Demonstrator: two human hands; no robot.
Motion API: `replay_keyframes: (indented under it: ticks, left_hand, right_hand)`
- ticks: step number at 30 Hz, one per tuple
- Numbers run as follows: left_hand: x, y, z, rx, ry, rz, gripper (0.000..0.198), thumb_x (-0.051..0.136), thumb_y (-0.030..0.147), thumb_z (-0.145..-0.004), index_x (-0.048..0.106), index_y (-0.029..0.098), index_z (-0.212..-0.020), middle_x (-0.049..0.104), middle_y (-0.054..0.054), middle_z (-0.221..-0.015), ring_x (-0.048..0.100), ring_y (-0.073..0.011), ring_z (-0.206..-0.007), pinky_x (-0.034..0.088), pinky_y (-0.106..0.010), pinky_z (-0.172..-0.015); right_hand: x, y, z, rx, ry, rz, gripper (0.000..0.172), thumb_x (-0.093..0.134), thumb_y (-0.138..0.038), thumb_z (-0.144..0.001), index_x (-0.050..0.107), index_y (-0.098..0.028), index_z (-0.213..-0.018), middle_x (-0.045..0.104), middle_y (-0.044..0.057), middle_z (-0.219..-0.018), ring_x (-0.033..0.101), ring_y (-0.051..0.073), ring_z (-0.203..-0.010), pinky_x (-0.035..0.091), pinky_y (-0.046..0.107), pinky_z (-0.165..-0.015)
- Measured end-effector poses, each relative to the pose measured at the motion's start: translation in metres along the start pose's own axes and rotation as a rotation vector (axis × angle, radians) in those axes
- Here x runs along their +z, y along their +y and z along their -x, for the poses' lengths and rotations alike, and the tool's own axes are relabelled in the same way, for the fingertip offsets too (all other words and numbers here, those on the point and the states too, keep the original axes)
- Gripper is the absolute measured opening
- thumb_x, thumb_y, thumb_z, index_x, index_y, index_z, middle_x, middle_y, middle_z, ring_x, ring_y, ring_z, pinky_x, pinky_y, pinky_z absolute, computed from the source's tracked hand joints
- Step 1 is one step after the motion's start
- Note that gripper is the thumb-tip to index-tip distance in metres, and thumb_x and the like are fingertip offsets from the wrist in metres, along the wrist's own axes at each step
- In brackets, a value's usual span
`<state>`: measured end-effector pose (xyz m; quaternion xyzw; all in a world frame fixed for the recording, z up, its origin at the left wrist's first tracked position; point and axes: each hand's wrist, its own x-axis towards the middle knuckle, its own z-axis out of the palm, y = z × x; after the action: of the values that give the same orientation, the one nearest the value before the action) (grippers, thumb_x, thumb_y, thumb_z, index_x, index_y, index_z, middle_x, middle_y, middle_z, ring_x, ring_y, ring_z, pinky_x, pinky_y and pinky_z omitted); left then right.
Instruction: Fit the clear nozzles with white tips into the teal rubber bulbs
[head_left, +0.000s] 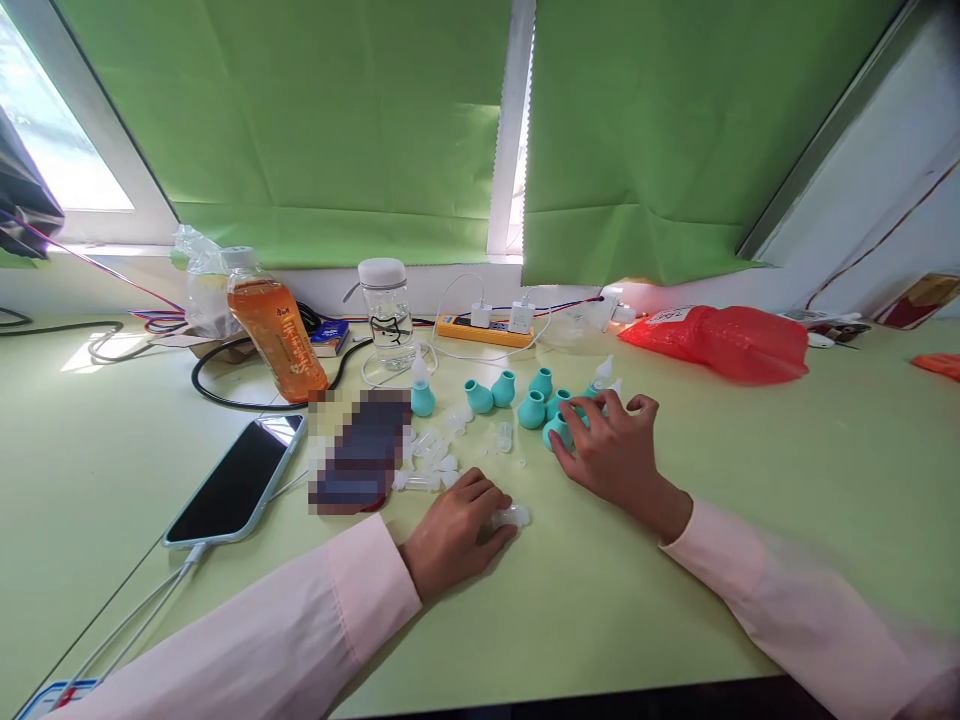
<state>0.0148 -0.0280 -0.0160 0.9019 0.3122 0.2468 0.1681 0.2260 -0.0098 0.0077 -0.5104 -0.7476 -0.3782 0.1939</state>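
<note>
My left hand rests on the pale green table, its fingers curled around a small clear plastic piece. My right hand reaches forward with its fingers wrapped over a teal rubber bulb. Several more teal bulbs stand in a loose row just beyond it, one with a clear tip fitted on top. Several loose clear plastic tips lie scattered between the bulbs and my left hand.
A phone on a cable lies at the left beside a blurred dark object. Behind stand an orange drink bottle, a clear jar, a yellow power strip and cables. A red plastic bag lies at the right.
</note>
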Motion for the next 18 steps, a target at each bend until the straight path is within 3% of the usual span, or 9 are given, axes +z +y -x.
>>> replay_keyframes:
  ticks: [4, 11, 15, 18]
  left_hand:
    - [0.000, 0.001, 0.000, -0.004, 0.033, 0.001, 0.011, 0.051, 0.022, -0.075, 0.056, 0.016, -0.083, 0.059, -0.005, -0.075, 0.049, -0.0185, -0.079, 0.045, -0.030, -0.066]
    - [-0.001, 0.005, 0.003, -0.126, 0.285, 0.115, 0.012, 0.049, 0.025, -0.078, 0.049, 0.017, -0.087, 0.056, -0.002, -0.080, 0.053, -0.0116, -0.069, 0.047, -0.026, -0.063]
    - [0.000, 0.006, 0.003, -0.089, 0.387, 0.212, 0.015, 0.048, 0.023, -0.079, 0.050, 0.016, -0.092, 0.056, -0.003, -0.084, 0.055, -0.0099, -0.068, 0.049, -0.024, -0.062]
    - [0.001, 0.005, 0.003, -0.063, 0.464, 0.272, 0.016, 0.050, 0.021, -0.078, 0.051, 0.016, -0.093, 0.057, -0.004, -0.083, 0.056, -0.0105, -0.070, 0.051, -0.023, -0.062]
  right_hand:
    - [0.008, -0.003, 0.004, -0.019, -0.054, -0.060, 0.023, 0.047, -0.025, -0.076, 0.057, -0.009, -0.089, 0.059, 0.011, -0.075, 0.046, 0.024, -0.075, 0.025, 0.038, -0.063]
    - [-0.003, -0.015, 0.012, -0.062, 0.178, -0.577, 0.015, 0.056, -0.019, -0.071, 0.053, -0.019, -0.085, 0.057, 0.005, -0.081, 0.052, 0.023, -0.086, 0.032, 0.041, -0.075]
    - [-0.012, -0.025, 0.018, -0.087, 0.113, -0.878, 0.023, 0.053, -0.012, -0.071, 0.043, -0.021, -0.090, 0.050, 0.011, -0.109, 0.048, 0.023, -0.103, 0.041, 0.037, -0.078]
    - [-0.013, -0.028, 0.020, -0.076, 0.049, -0.984, 0.030, 0.051, -0.010, -0.072, 0.038, -0.021, -0.096, 0.048, 0.011, -0.115, 0.049, 0.019, -0.101, 0.045, 0.031, -0.073]
